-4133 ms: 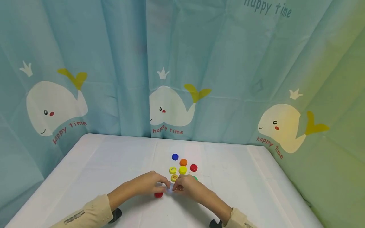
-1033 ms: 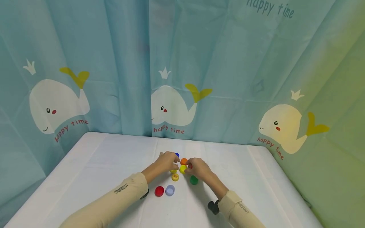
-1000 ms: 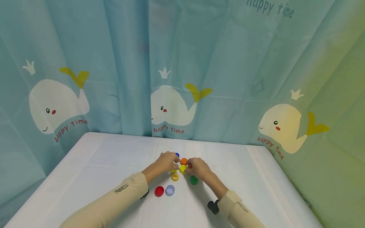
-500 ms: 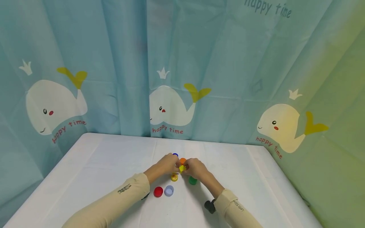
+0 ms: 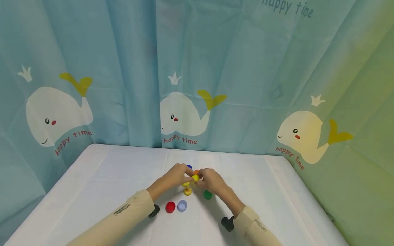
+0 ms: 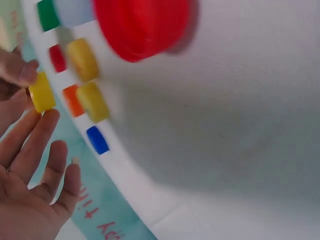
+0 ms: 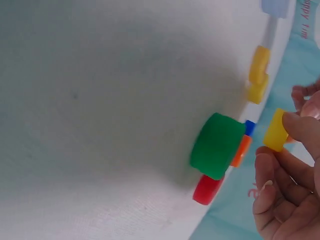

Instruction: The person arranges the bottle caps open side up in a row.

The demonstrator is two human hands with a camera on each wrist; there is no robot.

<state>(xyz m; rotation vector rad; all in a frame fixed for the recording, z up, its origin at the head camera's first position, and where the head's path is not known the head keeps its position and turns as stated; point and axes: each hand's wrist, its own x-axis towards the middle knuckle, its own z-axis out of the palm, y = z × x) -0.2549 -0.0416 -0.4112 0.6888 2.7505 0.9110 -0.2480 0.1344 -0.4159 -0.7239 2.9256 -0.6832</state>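
A yellow bottle cap (image 5: 195,178) is raised off the table between both hands. My left hand (image 5: 176,174) pinches its left side between thumb and fingers, the other fingers spread in the left wrist view. From the opposite side my right hand (image 5: 212,180) pinches the same cap, thumb on its face in the right wrist view. Under and behind the hands lie a blue cap (image 5: 189,167), an orange cap (image 5: 196,172), a second yellow cap (image 5: 186,184) and a printed yellow cap (image 5: 187,191). A red cap (image 7: 207,189), hidden by my right hand in the head view, lies beside the green cap (image 7: 217,145).
Closer to me, a red cap (image 5: 170,207) and a lilac cap (image 5: 182,205) lie side by side, hollow side up. The white table (image 5: 123,171) meets a blue curtain (image 5: 135,85) printed with whales at its far edge. Dark wrist cameras hang under both sleeves.
Over the last second both hands closed on the yellow cap, tilted it and raised it from the table. Earlier they were at the lilac cap, which now lies beside the red one.
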